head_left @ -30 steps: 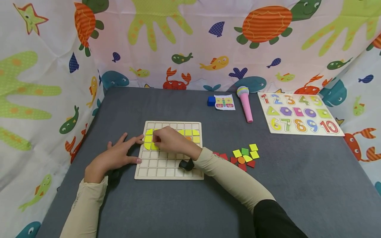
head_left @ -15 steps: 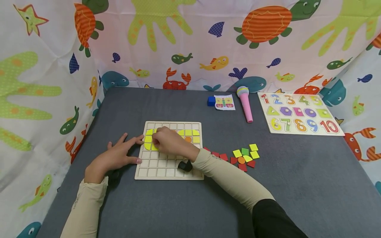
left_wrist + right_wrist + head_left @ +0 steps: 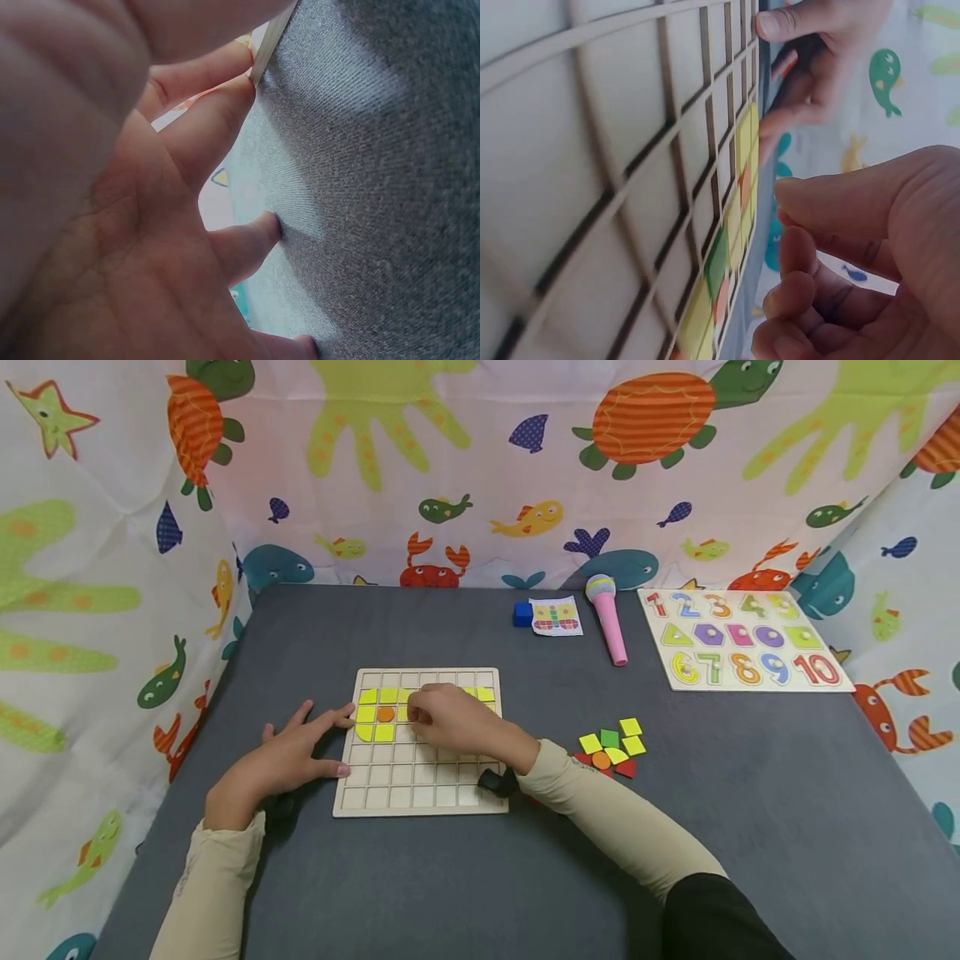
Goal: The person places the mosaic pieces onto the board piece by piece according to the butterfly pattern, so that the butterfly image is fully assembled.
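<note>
The wooden grid board (image 3: 401,797) lies on the grey table, with yellow tiles (image 3: 387,695) in its upper cells. An orange round tile (image 3: 385,714) sits among them near the left side. In the right wrist view a green tile (image 3: 715,264) also shows on the board. My left hand (image 3: 281,760) is spread at the board's left edge; in the left wrist view its fingers touch the board's side (image 3: 271,41). Over the upper middle of the board is my right hand (image 3: 457,718), fingers loosely curled, with nothing visible between thumb and fingertips.
Loose yellow, green, red and orange pieces (image 3: 610,738) lie right of the board, partly behind the right sleeve. At the back stand a blue block (image 3: 522,614), a picture card (image 3: 557,617), a pink toy microphone (image 3: 611,622) and a number puzzle board (image 3: 757,643).
My right hand has moved right, off the orange round tile, which now shows in its cell. The left hand stays at the board's edge. The head view has shifted slightly.
</note>
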A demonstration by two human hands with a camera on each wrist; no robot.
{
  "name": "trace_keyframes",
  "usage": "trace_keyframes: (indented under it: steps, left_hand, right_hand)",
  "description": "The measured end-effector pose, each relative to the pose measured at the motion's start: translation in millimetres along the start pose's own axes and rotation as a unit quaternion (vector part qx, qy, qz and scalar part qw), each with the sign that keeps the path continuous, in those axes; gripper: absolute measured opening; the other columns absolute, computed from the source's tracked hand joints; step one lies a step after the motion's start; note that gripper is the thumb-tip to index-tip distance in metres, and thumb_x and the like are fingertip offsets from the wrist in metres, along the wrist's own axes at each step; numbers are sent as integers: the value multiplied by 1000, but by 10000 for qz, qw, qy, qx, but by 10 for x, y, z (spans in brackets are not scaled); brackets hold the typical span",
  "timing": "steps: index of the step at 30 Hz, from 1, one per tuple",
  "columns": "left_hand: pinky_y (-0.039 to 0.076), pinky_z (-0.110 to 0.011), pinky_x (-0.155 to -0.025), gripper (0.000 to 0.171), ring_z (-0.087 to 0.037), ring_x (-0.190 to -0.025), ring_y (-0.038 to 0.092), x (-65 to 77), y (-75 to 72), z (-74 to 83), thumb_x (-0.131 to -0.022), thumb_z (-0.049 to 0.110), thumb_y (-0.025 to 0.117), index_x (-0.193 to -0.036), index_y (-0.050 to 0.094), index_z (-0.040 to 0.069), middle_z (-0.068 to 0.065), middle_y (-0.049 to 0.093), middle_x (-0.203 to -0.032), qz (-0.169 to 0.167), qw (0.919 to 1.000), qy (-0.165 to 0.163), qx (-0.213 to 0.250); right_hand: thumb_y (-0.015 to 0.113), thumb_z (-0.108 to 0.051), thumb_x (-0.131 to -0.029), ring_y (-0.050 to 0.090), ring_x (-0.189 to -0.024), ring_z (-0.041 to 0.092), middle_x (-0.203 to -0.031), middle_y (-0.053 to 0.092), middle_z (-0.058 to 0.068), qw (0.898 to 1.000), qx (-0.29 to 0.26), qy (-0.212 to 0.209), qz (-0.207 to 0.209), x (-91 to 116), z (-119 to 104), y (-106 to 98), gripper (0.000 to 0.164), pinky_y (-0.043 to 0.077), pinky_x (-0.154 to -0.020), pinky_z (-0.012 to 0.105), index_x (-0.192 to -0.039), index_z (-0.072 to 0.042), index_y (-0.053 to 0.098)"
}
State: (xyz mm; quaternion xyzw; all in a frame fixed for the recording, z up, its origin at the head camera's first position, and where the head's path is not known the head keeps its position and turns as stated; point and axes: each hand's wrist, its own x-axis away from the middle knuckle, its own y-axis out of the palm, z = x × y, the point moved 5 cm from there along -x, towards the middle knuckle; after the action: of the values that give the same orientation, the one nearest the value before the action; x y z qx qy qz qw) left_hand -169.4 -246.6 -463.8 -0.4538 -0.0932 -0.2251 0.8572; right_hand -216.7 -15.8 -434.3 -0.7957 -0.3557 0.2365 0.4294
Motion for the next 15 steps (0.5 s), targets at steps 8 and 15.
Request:
trace_keyframes:
  steps: [8, 15]
  left_hand:
    - [-12, -88, -107, 95, -55, -159, -10, -1, 23, -16, -91, 36, 88, -168, 35, 16, -24, 22, -174, 57, 10000, 12, 26]
    - [-12, -88, -107, 96, -55, -158, -10, -22, 33, -13, -91, 38, 87, -168, 34, 16, -25, 22, -174, 30, 10000, 29, -12]
  right_hand:
    - [68, 1, -99, 57, -78, 17, -93, 71, 4, 9991, -297, 47, 316, 365, 237, -220, 11, 50, -73, 28, -106, -1, 76]
    - [63, 6, -99, 61, -77, 18, -96, 75, 9, 9948, -691, 508, 556, 736, 495, -427, 17, 55, -72, 29, -108, 0, 76]
